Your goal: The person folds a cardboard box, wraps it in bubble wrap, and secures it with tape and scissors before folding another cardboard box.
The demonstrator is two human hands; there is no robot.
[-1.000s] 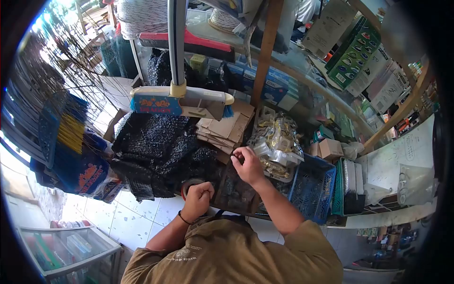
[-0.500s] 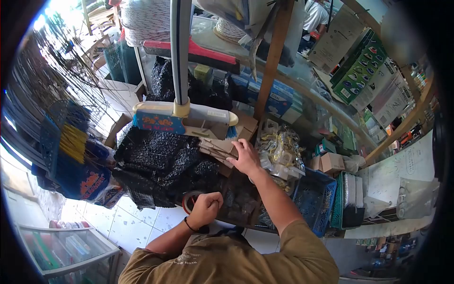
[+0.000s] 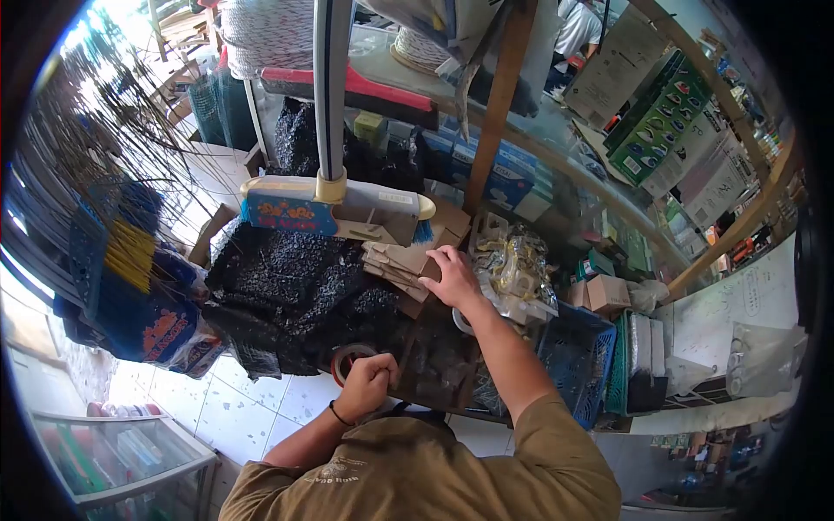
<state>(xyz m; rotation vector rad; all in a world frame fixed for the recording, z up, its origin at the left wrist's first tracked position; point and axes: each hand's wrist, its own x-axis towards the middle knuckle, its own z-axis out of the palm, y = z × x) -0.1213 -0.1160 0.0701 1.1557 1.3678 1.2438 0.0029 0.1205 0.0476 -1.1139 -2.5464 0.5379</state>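
My right hand [image 3: 453, 280] is at the right edge of a small stack of folded brown cardboard pieces [image 3: 395, 267], thumb and fingers closing on that edge. The fingertips are partly hidden. My left hand [image 3: 368, 384] is a closed fist lower down, with a dark band on the wrist; whatever it may hold is hidden. Just behind the fist lies a red-rimmed roll [image 3: 341, 359], probably tape. A broom head [image 3: 337, 211] with blue bristles hangs just above and left of the cardboard.
Crinkled black plastic [image 3: 287, 282] covers the area on the left. Right of my hand are plastic-wrapped metal fittings [image 3: 512, 265] and a blue crate [image 3: 573, 360]. A wooden post [image 3: 497, 113] stands behind. Brooms [image 3: 130, 256] crowd the far left. A person [image 3: 578, 35] is in the background.
My right hand's fingers have drawn closer together at the cardboard, and the stack's pieces show more plainly. My left fist has shifted slightly left and down.
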